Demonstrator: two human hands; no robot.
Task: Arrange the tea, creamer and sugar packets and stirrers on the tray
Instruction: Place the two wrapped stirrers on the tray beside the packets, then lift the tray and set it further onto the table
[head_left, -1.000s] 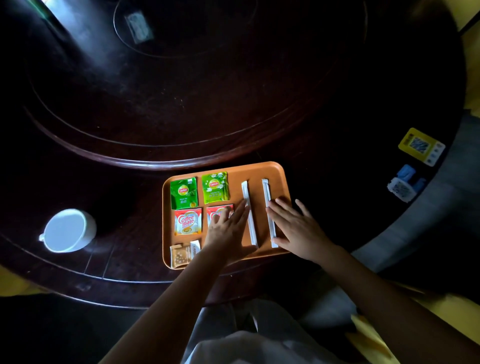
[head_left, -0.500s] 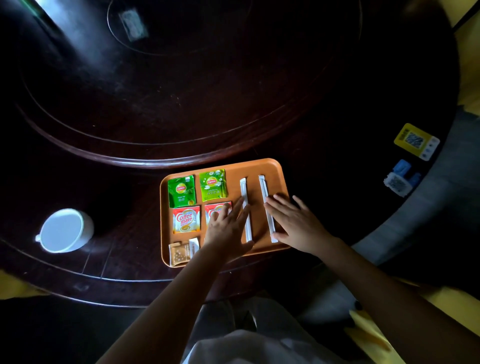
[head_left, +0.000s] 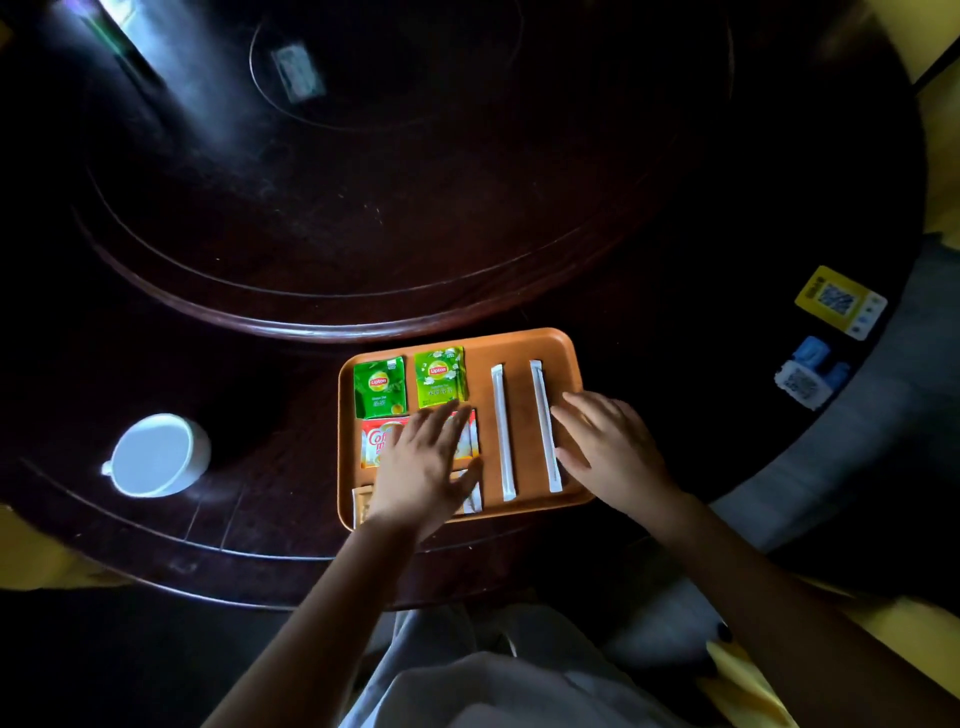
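Dark, glossy wood fills nearly everything I see: a big round table with a raised turntable at its centre, catching a streak of daylight at the upper left while the room around it stays dim. Near the table edge in front of me sits the orange tray. On it, two green Lipton tea packets lie side by side along the far left, the red creamer packets just below them, and the sugar packets at the near left corner, mostly under my wrist. Two white wrapped stirrers lie parallel on the right half, apart from each other. My left hand lies flat, palm down, fingers loosely spread over the creamer and sugar packets, pinching nothing. My right hand rests open at the tray's right edge, fingers slightly fanned, fingertips just beside the right stirrer; whether they touch it I cannot tell. A white cup stands on the table to my left, well apart from the tray. Far right, near the table rim, are a yellow QR-code card and a blue-and-white QR stand. Pale fabric covers my lap below.
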